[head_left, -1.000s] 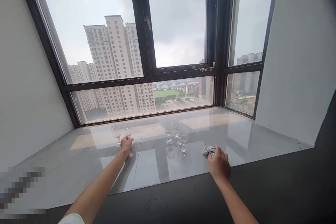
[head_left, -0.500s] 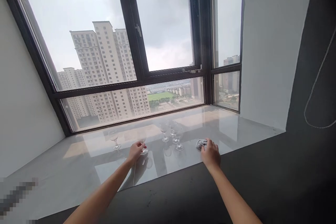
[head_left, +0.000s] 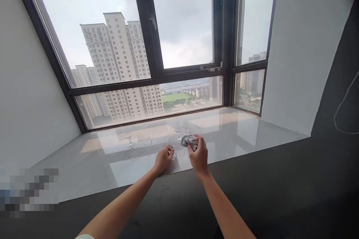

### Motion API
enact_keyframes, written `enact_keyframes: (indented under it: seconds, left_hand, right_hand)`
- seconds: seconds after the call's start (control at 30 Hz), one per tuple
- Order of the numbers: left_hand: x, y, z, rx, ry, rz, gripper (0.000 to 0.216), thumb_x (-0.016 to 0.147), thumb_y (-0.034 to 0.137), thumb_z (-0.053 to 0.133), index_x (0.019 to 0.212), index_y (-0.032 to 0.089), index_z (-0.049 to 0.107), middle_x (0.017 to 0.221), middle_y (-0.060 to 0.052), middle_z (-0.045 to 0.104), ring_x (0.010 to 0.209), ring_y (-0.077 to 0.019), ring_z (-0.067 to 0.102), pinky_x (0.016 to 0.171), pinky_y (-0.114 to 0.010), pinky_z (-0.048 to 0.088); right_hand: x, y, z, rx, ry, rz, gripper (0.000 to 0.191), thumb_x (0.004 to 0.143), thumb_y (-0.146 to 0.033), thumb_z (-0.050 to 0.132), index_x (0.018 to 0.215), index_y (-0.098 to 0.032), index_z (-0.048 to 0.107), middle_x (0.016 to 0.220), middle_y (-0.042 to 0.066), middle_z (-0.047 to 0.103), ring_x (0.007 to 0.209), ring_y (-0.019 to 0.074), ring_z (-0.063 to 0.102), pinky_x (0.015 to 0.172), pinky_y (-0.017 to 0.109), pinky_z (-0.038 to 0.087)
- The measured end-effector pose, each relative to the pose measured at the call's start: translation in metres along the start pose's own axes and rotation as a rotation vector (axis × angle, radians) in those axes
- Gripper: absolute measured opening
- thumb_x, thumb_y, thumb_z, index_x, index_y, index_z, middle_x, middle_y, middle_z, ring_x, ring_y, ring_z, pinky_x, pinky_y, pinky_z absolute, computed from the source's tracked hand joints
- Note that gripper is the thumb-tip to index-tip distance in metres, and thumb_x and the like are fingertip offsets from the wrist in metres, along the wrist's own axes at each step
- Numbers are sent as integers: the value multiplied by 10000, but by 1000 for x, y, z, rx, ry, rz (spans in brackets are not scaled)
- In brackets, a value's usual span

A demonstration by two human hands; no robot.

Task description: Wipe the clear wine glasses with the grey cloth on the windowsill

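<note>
Item: left hand, fingers closed round the stem and lower bowl of a clear wine glass; I cannot tell whether its foot rests on the sill or hangs just above it. Item: right hand, clenched on a bunched grey cloth, which sits at the fingertips just to the right of the held glass, near its bowl. Item: a cluster of glasses just beyond the right hand's knuckles; a lone glass well off to the left of the left hand. Hazards, as I judge them: thin glass on polished stone, so a hard press of the cloth could snap the stem or slip the glass from the grip. An elbow or cloth swung forward could topple the cluster behind. Changes: half a second ago the hands were well apart, the cloth lying on the sill under the right hand; now they meet, with the cloth raised and the glass drawn rightward.
</note>
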State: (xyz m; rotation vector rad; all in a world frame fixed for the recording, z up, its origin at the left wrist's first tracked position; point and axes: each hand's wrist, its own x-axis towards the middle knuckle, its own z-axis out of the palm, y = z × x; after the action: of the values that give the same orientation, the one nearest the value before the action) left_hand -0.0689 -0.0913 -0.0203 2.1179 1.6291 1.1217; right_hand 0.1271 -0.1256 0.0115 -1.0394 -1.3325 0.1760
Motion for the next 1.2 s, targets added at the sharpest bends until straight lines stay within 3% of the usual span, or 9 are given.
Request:
enact_keyframes:
  seconds: [0.2,0.33,0.47,0.57,0.8,0.9,1.0,1.13,1.2]
  left_hand:
    - [-7,0,3,13,-29,203,201,912,248,429,991,191,605,845,-48,675,741,-174,585,698,-275,403]
    - [-6,-4,5,-53,-54,218,215,932,250,395,980,189,595,904,-75,684,794,-187,603,751,-297,431]
    - [-4,-6,3,-82,68,157,218,939,296,396,1011,197,576,889,-75,680,803,-199,612,774,-313,442]
    - [0,-7,0,-120,152,100,244,936,335,395,1006,193,581,910,-85,680,823,-210,617,776,-320,443]
    - [4,-6,-1,-129,89,23,250,887,358,448,989,190,601,770,-30,663,673,-181,580,672,-286,412]
    - [3,-6,0,-89,72,17,207,876,350,464,904,193,596,733,-25,647,636,-168,550,632,-271,378]
    - [2,-8,2,-42,60,11,166,867,302,462,838,190,582,720,-34,636,634,-168,530,612,-269,341]
    - [1,-10,3,-26,47,48,160,869,268,448,781,192,558,715,-33,628,622,-156,500,599,-267,314]
    - [1,-9,3,-38,35,61,165,871,275,455,777,191,561,708,-28,627,615,-151,494,600,-267,316]
  right_hand:
    - [23,-45,34,-28,-120,-233,375,828,-110,505,1187,-214,544,1084,97,642,1081,264,548,915,403,466]
    - [48,-36,50,42,-254,51,481,759,-131,575,1225,-225,505,964,48,667,930,224,614,815,351,493]
    - [53,-16,57,285,-377,412,528,649,-186,667,1146,-234,495,831,-18,646,739,174,636,702,289,498]
    - [31,-4,59,303,-343,456,465,626,-177,648,1064,-225,499,802,-18,640,716,169,633,676,277,494]
    - [-9,-6,65,519,-224,546,535,694,-297,663,1171,-172,455,892,38,641,763,185,643,676,285,511]
    - [-1,-22,61,482,-135,411,487,778,-282,611,1222,-178,440,933,47,630,831,187,642,752,305,525]
    - [7,-38,54,212,-91,113,439,830,-176,536,1261,-205,461,1023,78,623,931,214,619,780,332,530]
    - [12,-45,47,-221,-160,-366,504,813,-42,490,1281,-229,497,1068,102,638,1034,283,556,748,377,529]
    - [15,-44,43,-286,-173,-452,525,811,-21,486,1294,-227,488,1055,95,644,1035,287,540,750,381,524]
